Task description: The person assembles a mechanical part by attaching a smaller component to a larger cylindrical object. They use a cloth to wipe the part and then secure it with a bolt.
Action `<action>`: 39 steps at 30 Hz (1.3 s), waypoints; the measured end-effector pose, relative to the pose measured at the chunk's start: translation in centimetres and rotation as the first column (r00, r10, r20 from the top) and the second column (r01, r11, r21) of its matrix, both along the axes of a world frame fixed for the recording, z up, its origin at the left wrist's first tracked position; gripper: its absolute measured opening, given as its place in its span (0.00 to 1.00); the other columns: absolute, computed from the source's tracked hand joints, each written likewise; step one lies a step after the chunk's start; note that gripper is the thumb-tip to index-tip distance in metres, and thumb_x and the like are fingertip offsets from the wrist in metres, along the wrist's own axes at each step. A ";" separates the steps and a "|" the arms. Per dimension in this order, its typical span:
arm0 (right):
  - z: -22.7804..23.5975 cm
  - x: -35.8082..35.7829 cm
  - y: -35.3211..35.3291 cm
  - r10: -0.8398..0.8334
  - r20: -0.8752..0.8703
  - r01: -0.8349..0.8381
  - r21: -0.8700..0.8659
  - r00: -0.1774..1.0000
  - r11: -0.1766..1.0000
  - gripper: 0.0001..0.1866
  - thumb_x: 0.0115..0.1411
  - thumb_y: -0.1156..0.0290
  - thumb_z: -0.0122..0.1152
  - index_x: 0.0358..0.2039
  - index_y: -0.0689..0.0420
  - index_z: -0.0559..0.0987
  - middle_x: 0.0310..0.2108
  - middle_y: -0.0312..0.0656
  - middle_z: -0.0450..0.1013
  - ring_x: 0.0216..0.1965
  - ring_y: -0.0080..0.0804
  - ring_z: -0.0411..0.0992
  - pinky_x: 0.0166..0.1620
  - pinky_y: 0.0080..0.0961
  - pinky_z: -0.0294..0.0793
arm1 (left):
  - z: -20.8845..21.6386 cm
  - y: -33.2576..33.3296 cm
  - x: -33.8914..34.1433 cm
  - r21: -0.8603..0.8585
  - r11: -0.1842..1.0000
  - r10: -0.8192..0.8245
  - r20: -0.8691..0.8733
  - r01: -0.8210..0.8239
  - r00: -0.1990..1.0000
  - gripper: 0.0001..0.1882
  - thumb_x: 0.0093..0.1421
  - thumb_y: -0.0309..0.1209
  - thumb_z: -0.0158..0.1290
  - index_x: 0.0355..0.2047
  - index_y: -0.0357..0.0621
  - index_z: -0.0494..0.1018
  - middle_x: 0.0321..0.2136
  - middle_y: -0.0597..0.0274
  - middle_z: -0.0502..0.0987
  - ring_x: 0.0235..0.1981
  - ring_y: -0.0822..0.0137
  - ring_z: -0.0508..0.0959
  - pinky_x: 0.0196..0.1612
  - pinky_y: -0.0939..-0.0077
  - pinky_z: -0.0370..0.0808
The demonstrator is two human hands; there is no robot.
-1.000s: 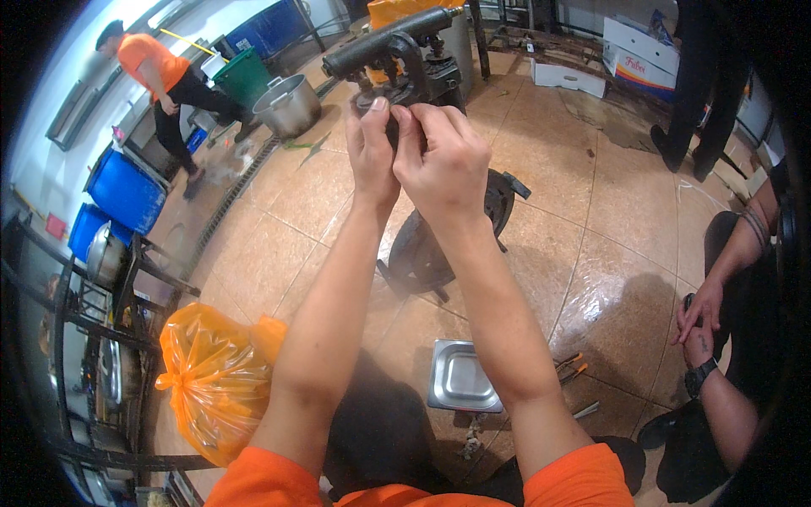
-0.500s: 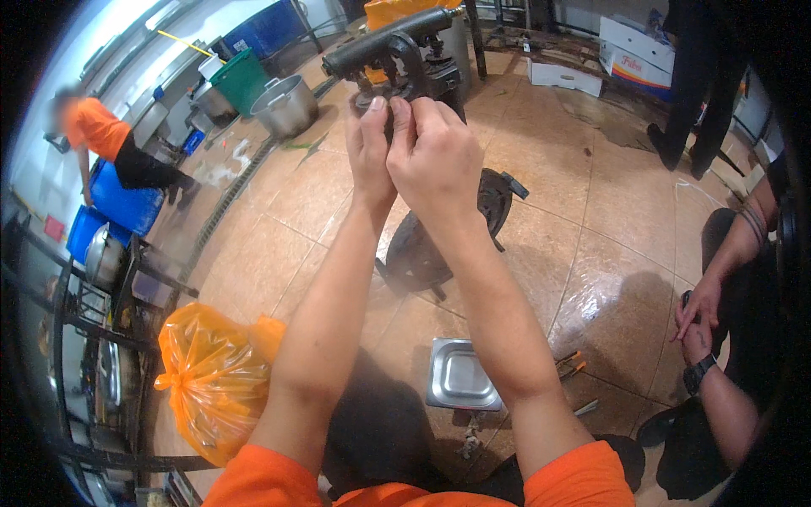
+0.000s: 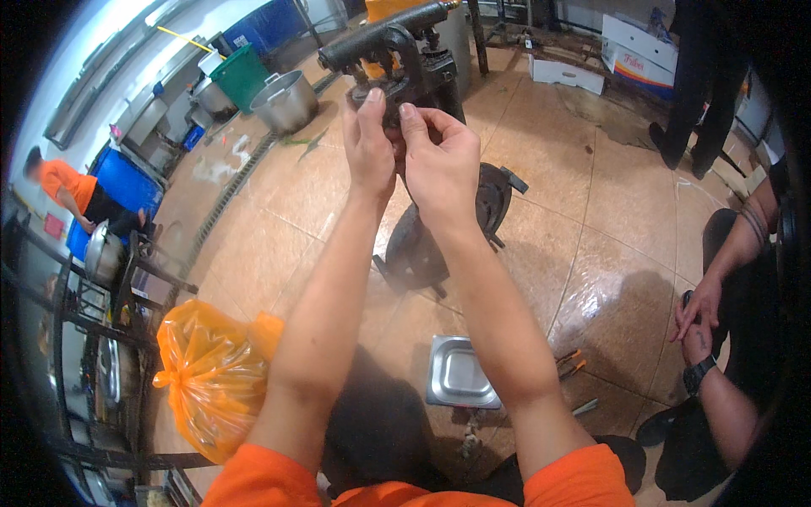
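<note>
Both hands, left and right, pinch a small fitting on the black burner assembly; fitting step, steady fingers needed next.

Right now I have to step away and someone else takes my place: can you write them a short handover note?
Left hand and right hand: both raised, fingertips pinching at a small fitting on the black cast-iron burner assembly; the part itself is hidden by the fingers.
A round black burner piece lies on the tiled floor below, with a steel tray and orange-handled pliers nearer the body.
Done: cannot tell.
Left: the fitting is not yet released.
</note>
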State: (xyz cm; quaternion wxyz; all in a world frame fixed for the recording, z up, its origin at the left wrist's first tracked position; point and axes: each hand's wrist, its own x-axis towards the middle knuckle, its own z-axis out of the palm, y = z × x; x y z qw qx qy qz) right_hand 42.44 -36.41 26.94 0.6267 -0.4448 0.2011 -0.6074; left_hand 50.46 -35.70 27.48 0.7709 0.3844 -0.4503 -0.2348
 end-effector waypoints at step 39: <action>-0.9 -1.5 -0.2 -0.132 0.148 0.153 -0.145 0.980 0.978 0.05 0.53 0.78 0.64 0.30 0.65 0.78 0.24 0.39 0.76 0.26 0.23 0.74 0.30 0.19 0.72 | -0.7 -2.4 4.3 -0.155 0.987 -0.027 0.003 0.027 1.000 0.17 0.65 0.38 0.43 0.46 0.38 0.69 0.42 0.55 0.78 0.42 0.59 0.79 0.50 0.63 0.75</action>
